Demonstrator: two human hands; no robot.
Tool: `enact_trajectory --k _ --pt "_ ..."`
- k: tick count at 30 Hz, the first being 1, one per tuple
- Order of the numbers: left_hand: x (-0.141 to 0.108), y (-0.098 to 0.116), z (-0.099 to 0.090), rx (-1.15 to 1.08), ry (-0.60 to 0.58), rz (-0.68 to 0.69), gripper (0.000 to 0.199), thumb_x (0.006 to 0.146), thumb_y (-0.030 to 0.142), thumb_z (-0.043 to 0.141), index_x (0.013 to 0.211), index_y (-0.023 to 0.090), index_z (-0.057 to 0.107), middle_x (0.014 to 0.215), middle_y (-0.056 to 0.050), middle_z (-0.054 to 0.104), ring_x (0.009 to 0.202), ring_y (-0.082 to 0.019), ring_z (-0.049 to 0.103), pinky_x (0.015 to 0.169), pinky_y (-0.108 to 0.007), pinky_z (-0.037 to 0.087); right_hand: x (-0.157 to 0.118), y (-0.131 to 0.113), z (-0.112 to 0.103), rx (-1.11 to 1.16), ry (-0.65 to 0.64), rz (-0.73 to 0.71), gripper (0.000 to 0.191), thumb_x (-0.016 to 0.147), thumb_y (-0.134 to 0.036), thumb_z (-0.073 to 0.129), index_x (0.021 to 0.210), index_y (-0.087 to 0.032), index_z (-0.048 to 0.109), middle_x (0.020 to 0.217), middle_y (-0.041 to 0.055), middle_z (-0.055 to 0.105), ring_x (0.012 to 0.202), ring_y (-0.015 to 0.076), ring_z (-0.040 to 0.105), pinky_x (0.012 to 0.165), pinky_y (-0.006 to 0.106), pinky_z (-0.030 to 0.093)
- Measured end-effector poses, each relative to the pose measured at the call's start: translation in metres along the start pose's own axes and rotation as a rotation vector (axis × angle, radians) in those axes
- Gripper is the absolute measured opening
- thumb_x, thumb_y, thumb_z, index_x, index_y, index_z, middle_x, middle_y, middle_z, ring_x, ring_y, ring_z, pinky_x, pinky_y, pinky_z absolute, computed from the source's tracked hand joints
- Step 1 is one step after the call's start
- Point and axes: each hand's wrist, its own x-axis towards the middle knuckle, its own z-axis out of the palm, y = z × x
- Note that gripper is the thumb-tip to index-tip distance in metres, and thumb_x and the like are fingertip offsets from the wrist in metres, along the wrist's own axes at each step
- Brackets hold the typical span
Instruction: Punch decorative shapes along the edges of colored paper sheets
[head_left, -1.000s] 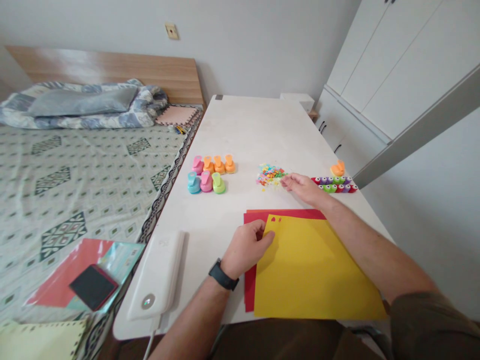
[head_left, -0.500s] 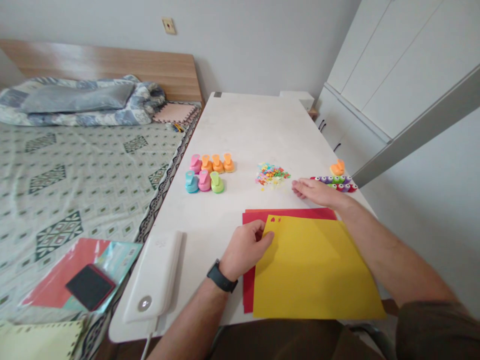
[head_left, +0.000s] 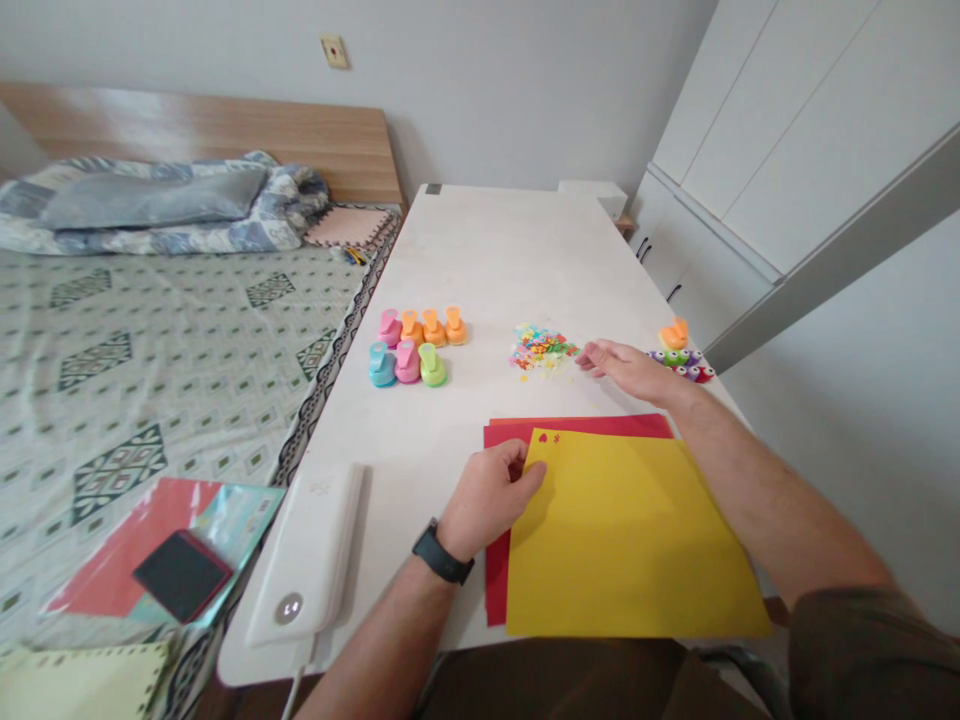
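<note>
A yellow sheet of paper (head_left: 637, 540) lies over red paper (head_left: 495, 580), with an orange edge showing behind. Two small punched holes, a heart and a flower-like shape, are near the yellow sheet's upper left corner. My left hand (head_left: 499, 490), with a dark watch on the wrist, pinches that sheet's left edge near the corner, thumb on top. Just right of a pile of colourful paper cutouts (head_left: 544, 345), my right hand (head_left: 626, 370) is open, its fingers stretched towards the pile. Whether it touches any cutouts I cannot tell.
Several craft punches (head_left: 407, 362) stand in two rows at the left of the white table (head_left: 495, 250). An orange punch (head_left: 675, 333) and several small colourful punches (head_left: 694, 365) are at its right edge. A corded white device (head_left: 311, 550) lies front left, beside the bed.
My right hand has moved a little away from me, closer to the pile of cutouts, and its fingers have straightened. My left hand stays on the yellow sheet.
</note>
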Motion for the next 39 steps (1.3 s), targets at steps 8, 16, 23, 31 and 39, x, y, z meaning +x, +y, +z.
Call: enact_trajectory --k 8,16,23,31,39 --pt "-0.001 0.001 0.000 -0.007 -0.009 -0.014 0.030 0.090 0.042 0.056 0.071 0.019 0.050 0.063 0.004 0.049 0.058 -0.011 0.041 0.054 -0.026 0.026 -0.002 -0.003 -0.004 -0.047 -0.207 0.257 0.066 0.087 -0.080 0.047 0.083 -0.018 0.066 0.079 0.0117 0.074 0.068 0.0205 0.068 0.063 0.033 0.056" --pt "0.001 -0.001 0.001 -0.006 0.009 -0.001 0.032 0.090 0.043 0.056 0.070 0.020 0.048 0.062 0.004 0.048 0.057 -0.011 0.040 0.054 -0.026 0.025 -0.002 -0.008 -0.001 0.042 -0.159 0.147 0.067 0.087 -0.079 0.048 0.084 -0.017 0.071 0.085 0.0110 0.076 0.077 0.0208 0.071 0.073 0.034 0.058" --pt "0.000 0.001 0.001 0.004 0.009 0.002 0.030 0.090 0.040 0.057 0.069 0.020 0.047 0.062 0.004 0.048 0.057 -0.011 0.040 0.054 -0.026 0.025 -0.001 0.001 0.001 -0.019 -0.111 0.031 0.058 0.089 -0.074 0.052 0.096 -0.020 0.072 0.102 0.0100 0.076 0.092 0.0220 0.070 0.086 0.036 0.056" --pt "0.000 0.004 0.000 0.020 0.001 -0.008 0.031 0.090 0.040 0.056 0.069 0.020 0.045 0.061 0.005 0.046 0.056 -0.010 0.039 0.053 -0.026 0.025 0.006 0.003 0.006 -0.009 -0.166 0.108 0.065 0.092 -0.077 0.042 0.092 -0.018 0.068 0.094 0.0122 0.074 0.083 0.0218 0.069 0.078 0.035 0.056" --pt "0.001 0.003 0.000 0.015 -0.006 -0.017 0.029 0.090 0.040 0.056 0.071 0.020 0.049 0.063 0.004 0.051 0.058 -0.011 0.043 0.054 -0.026 0.026 0.022 0.010 0.009 -0.174 0.058 0.021 0.065 0.091 -0.079 0.040 0.098 -0.022 0.070 0.107 0.0091 0.075 0.096 0.0245 0.068 0.086 0.036 0.052"
